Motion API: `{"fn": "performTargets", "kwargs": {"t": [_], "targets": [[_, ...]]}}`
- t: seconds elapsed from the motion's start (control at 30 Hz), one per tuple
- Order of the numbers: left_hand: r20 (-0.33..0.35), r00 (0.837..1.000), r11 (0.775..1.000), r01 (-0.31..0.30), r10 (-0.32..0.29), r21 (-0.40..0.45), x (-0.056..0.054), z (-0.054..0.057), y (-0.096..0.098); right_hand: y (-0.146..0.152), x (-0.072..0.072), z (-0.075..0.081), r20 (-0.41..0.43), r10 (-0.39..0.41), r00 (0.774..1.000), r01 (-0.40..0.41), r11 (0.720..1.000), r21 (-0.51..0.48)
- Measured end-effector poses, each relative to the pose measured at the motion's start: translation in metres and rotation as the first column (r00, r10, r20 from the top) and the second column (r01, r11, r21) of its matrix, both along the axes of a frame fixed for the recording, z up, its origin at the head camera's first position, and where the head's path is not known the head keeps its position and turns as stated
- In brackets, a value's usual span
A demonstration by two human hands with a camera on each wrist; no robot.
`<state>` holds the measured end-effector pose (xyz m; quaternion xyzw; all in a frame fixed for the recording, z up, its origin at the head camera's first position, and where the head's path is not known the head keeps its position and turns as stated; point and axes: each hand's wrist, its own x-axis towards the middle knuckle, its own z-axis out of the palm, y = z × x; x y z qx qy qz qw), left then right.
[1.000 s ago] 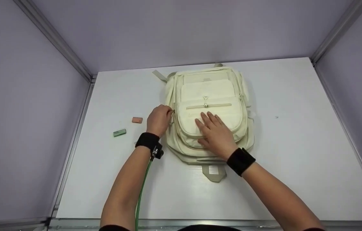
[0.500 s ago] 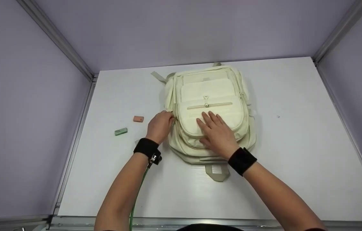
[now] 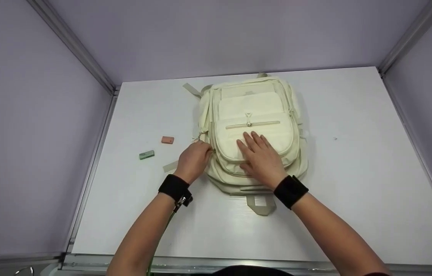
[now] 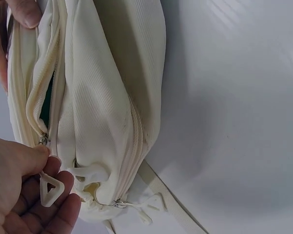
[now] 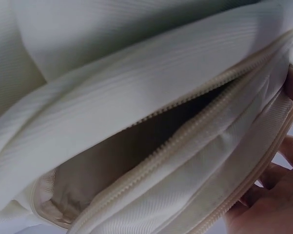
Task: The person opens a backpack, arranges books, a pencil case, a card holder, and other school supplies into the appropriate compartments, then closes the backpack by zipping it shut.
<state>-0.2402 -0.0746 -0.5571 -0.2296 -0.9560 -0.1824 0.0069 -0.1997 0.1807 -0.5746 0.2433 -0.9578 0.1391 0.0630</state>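
Observation:
A cream backpack (image 3: 252,103) lies front side up on the white table. My left hand (image 3: 194,159) is at its left side. In the left wrist view, the thumb and fingers pinch a zipper pull (image 4: 51,191) by its slider. Above the slider the zip is parted, with something dark green showing inside. My right hand (image 3: 263,161) rests with spread fingers on the front pocket. The right wrist view shows a gaping zipped compartment (image 5: 92,175) beside the right fingers (image 5: 273,200). Another zipper pull (image 4: 156,202) hangs loose on the backpack's side.
Left of the backpack lie a small pink block (image 3: 167,140) and a small green block (image 3: 147,155). Grey straps (image 3: 261,207) stick out from the backpack's near end and left side. Pale lilac walls (image 3: 200,34) stand around the table.
My left hand has slid toward me along the backpack's left side with the zipper pull. A loose pull now shows above it. My right hand stays on the front pocket.

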Motion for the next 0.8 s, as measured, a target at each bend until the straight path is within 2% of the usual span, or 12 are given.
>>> {"fn": "performTargets", "kwargs": {"t": [0.23, 0.33, 0.67, 0.8], "targets": [[-0.048, 0.999, 1.0, 0.02, -0.02, -0.01, 0.017, 0.0, -0.001, 0.0, 0.002, 0.001, -0.001, -0.005, 1.0, 0.005, 1.0, 0.009], [-0.047, 0.999, 1.0, 0.016, -0.016, -0.01, 0.021, -0.001, -0.001, -0.001, 0.003, 0.001, -0.008, 0.001, 1.0, -0.001, 1.0, 0.0], [-0.016, 0.998, 0.998, -0.054, 0.055, 0.041, 0.023, -0.005, 0.0, 0.0, 0.006, -0.002, -0.033, 0.022, 0.999, -0.023, 1.0, -0.01], [-0.032, 0.998, 0.997, -0.056, 0.058, 0.059, 0.024, -0.007, -0.001, -0.002, 0.013, -0.004, -0.112, 0.056, 0.992, -0.062, 0.997, -0.043]]}}
